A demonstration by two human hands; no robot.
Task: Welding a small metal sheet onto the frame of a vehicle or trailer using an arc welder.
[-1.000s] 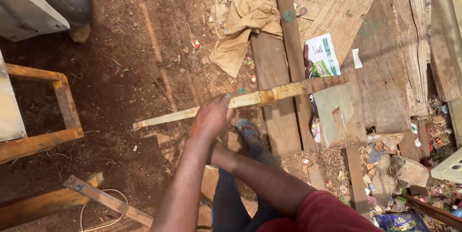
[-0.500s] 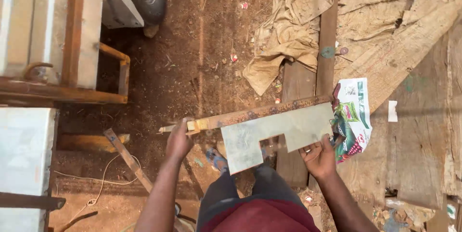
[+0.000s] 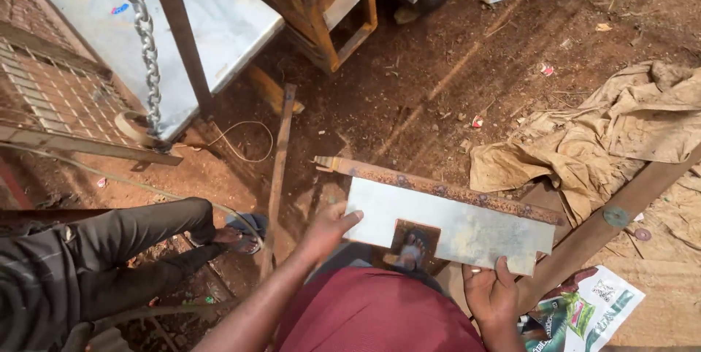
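Both hands grip a pale metal sheet (image 3: 453, 228) with a rusty angle bar (image 3: 438, 190) along its upper edge, held level above the dirt ground (image 3: 438, 82): the left hand (image 3: 328, 228) closes on its 9 o'clock end, and the right hand (image 3: 491, 290) closes on its lower edge toward 5 o'clock. A sandalled foot (image 3: 413, 248) shows through a notch in the sheet. Crumpled tan cloth (image 3: 591, 140) lies at 2 o'clock, a hanging chain (image 3: 144, 38) at 10 o'clock, and another person's leg (image 3: 146, 231) at 9 o'clock.

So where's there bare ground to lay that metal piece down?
The open dirt between the orange frame and the crumpled cloth is barest. Left is crowded: a seated person's leg, wire and a thin bar. Right, a plank and printed bag fill the ground.
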